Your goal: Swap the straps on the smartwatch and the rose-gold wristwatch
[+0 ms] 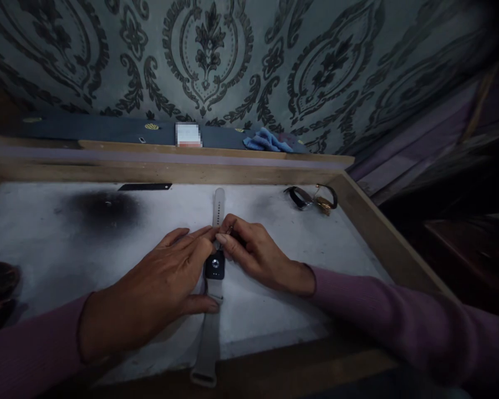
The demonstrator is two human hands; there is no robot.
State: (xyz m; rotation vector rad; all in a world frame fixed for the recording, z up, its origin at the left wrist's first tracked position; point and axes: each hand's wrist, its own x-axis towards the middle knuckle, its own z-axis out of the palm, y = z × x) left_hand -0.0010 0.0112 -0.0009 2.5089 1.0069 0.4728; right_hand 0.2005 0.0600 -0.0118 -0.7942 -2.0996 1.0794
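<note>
- A grey-strapped watch (215,267) lies back up on a white work surface (274,316), between a person's two bare hands
- The left hand (160,282) steadies it from the left, thumb on the lower strap (207,349), fingers bent over the case's upper left side
- The right hand (264,256) reaches in from the right, thumb and forefinger drawn together at the top end of the case; what they pinch is too small and dim to tell
- The upper strap (219,204) points away past the fingertips, while the lower one runs toward the person, over the near wooden edge
- Farther off, well apart from both hands, a dark blade (145,187) lies along the far side and a black band (299,198) with gold-coloured parts sits at right
- Behind the wooden rim (270,174), a blue cloth (267,140) rests beside a patterned wall covering (208,50)
</note>
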